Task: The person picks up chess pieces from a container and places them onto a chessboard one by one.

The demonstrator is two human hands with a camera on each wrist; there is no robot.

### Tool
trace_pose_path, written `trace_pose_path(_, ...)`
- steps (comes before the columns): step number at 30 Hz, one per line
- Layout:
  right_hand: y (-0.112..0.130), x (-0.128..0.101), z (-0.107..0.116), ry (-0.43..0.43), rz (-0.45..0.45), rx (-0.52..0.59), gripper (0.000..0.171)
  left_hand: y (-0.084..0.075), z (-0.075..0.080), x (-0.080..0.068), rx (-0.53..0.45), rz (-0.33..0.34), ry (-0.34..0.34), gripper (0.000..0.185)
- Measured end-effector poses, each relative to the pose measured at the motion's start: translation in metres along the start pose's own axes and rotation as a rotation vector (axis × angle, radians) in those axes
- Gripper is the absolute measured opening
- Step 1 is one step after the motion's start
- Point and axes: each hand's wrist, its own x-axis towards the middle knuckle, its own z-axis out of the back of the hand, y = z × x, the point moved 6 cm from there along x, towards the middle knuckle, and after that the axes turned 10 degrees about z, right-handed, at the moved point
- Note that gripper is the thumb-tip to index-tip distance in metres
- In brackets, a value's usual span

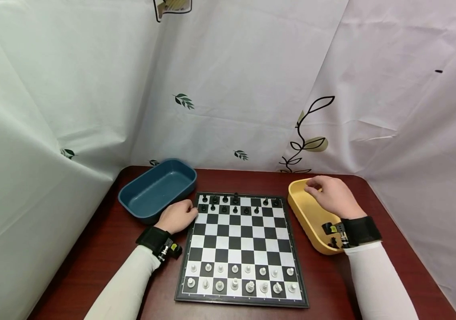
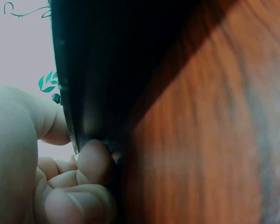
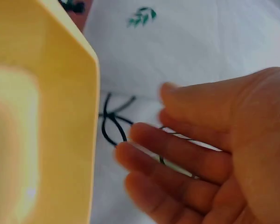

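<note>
A black-and-white chessboard [image 1: 240, 231] lies on the table. Several white chess pieces [image 1: 234, 284] fill its two near rows; several black chess pieces [image 1: 235, 210] stand in the two far rows, with gaps toward the right. My left hand [image 1: 178, 216] is at the board's left edge; in the left wrist view its curled fingers [image 2: 94, 161] pinch the dark side of the board. Over the yellow tray [image 1: 305, 218] hovers my right hand [image 1: 333, 195], fingers loosely bent and holding nothing in the right wrist view. Some black pieces [image 1: 333, 243] lie at the tray's near end.
A blue tray [image 1: 125, 200] stands at the back left, just beyond my left hand. The dark red wooden table [image 1: 103, 262] ends against a white curtain [image 1: 232, 89] printed with leaves, which hangs behind and along both sides.
</note>
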Motion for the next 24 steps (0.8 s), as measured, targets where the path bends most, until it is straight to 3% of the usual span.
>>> trace_pose_path(11, -0.026, -0.016, 0.001, 0.161, -0.048, -0.019, 0.026, 0.0, 0.0, 0.0, 0.006, 0.005, -0.003, 0.028)
trace_pose_path(19, -0.027, -0.023, -0.019, 0.375, -0.105, 0.062, 0.023, 0.001, 0.0, -0.001, 0.017, 0.012, 0.002, 0.028)
trace_pose_path(24, -0.024, -0.028, -0.027, 0.433, -0.133, 0.133, 0.017, -0.001, -0.001, 0.0, 0.014, 0.005, 0.007, 0.027)
